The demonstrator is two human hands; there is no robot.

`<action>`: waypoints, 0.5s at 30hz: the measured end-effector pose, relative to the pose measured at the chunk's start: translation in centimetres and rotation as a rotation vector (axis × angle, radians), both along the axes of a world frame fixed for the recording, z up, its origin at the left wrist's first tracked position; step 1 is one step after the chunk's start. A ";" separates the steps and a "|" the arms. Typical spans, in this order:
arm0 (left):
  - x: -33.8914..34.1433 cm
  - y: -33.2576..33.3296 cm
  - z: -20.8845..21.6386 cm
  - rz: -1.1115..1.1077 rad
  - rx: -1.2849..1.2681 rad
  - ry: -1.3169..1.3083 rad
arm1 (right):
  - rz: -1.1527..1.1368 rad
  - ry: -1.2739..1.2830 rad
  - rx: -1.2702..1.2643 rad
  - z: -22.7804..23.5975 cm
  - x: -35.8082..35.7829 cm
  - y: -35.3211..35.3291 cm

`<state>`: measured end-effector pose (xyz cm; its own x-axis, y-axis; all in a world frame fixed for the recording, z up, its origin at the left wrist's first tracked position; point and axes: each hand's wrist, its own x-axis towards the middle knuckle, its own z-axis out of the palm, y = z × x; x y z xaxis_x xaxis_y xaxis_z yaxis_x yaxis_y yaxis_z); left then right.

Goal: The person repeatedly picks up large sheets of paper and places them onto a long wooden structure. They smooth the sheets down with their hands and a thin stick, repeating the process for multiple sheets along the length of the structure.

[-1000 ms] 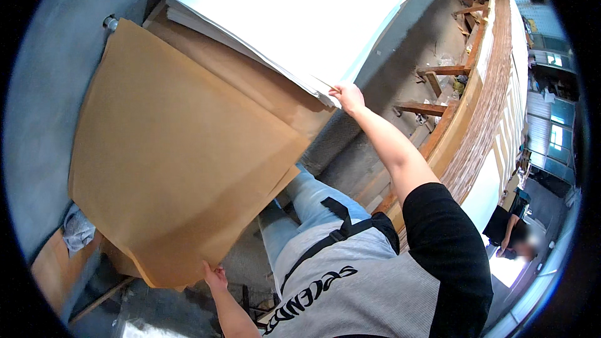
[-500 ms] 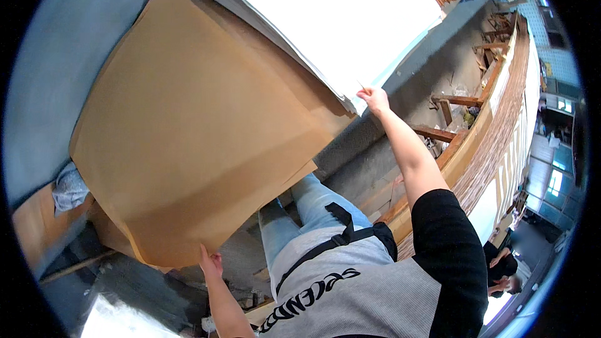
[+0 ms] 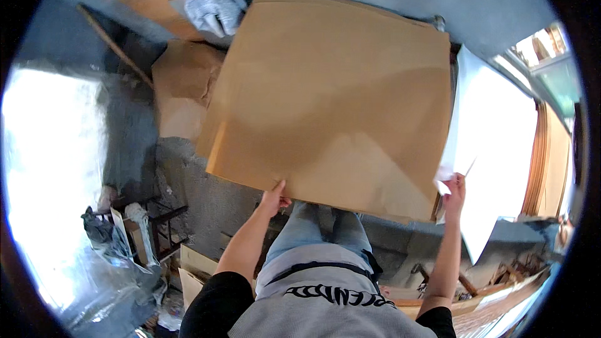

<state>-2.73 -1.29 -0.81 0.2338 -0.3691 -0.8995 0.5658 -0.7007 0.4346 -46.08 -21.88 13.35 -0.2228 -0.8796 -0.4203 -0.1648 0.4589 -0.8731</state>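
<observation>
A wide sheet of brown kraft paper lies in front of me on a stack of similar sheets. My left hand pinches its near edge, thumb on top and fingers beneath. To the right is a pile of white paper sheets. My right hand grips the curled near-left corner of the top white sheet, beside the brown stack's right edge. A thin pointed stick juts up from that same hand.
A grey cloth sits beyond the brown stack's left corner. Crumpled brown paper is on the left, near a wooden pole. A dark rack with plastic bags stands lower left. Wooden framing runs along the lower right.
My view has swung round, bringing the brown sheet to the middle and the white pile to the right. The white sheet's corner is now lifted and curled in my right hand.
</observation>
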 end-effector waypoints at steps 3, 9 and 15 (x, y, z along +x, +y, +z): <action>-0.6 2.0 -1.6 0.051 -0.063 0.117 | 0.327 0.149 -0.172 -1.9 11.6 0.3; -1.3 3.1 -3.2 0.064 -0.085 0.239 | 0.845 0.345 -0.198 -5.1 33.6 6.5; -1.3 2.6 -2.1 0.209 -0.163 0.240 | 1.355 0.302 -0.213 -6.2 42.8 14.4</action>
